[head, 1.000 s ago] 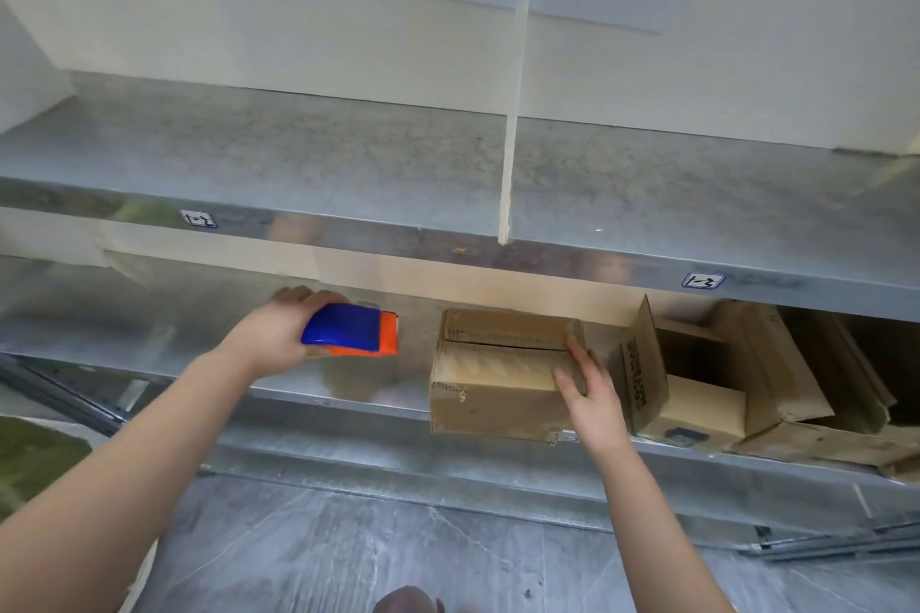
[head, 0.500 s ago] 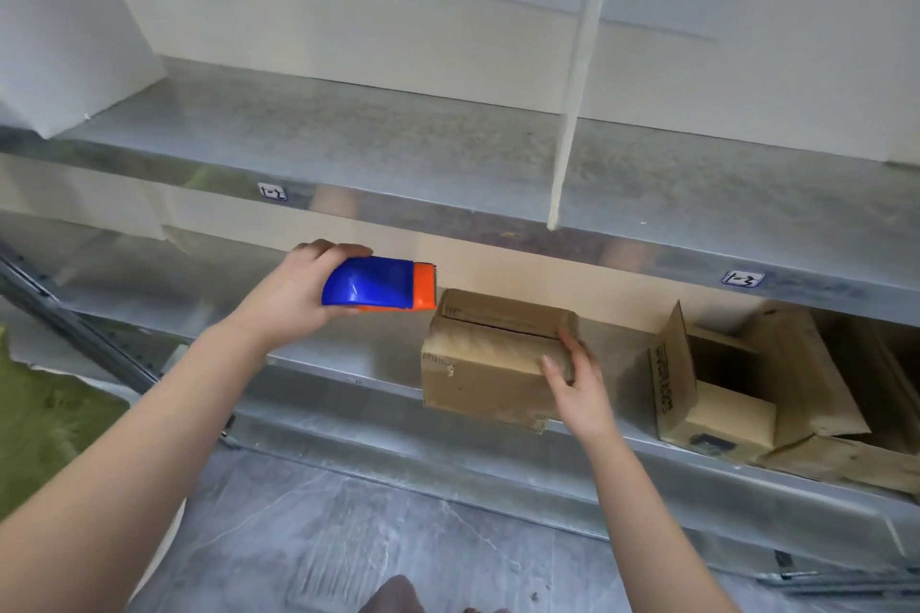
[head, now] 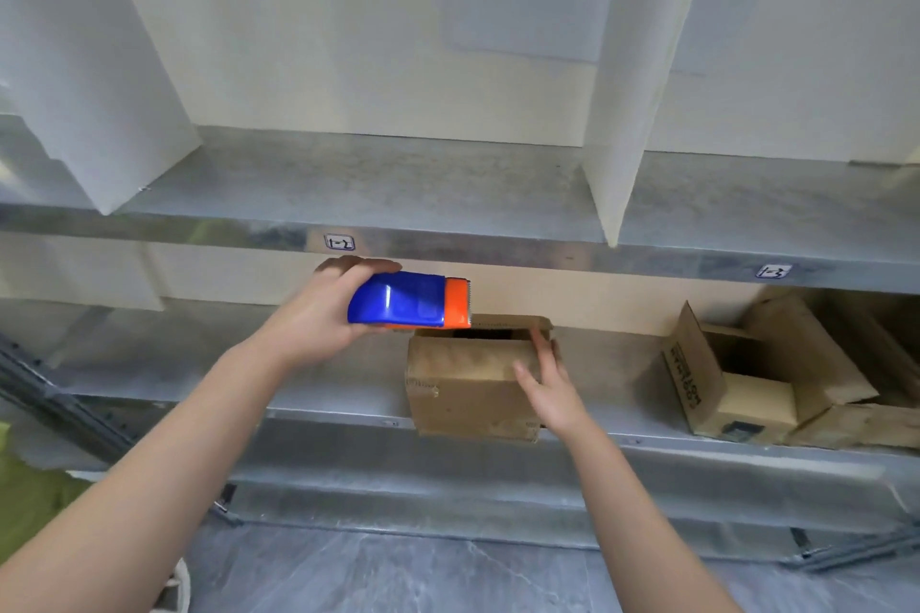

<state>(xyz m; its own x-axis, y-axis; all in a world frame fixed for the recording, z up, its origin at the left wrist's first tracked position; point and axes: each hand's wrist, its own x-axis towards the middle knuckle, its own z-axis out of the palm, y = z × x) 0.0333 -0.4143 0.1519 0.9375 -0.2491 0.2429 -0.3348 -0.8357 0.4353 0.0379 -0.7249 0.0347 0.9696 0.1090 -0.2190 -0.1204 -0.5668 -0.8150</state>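
- Head view: left hand (head: 318,314) reaches forward, fingers curled round the blue-and-orange tape dispenser (head: 410,300), held just above the cardboard box (head: 468,383).
- Right hand (head: 550,386), fingers straight, rests against that box's right side on the lower shelf (head: 323,393).

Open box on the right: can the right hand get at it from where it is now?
Probably yes. The right hand rests on the near box, holding nothing, and only bare shelf lies between it and the open box on the same level.
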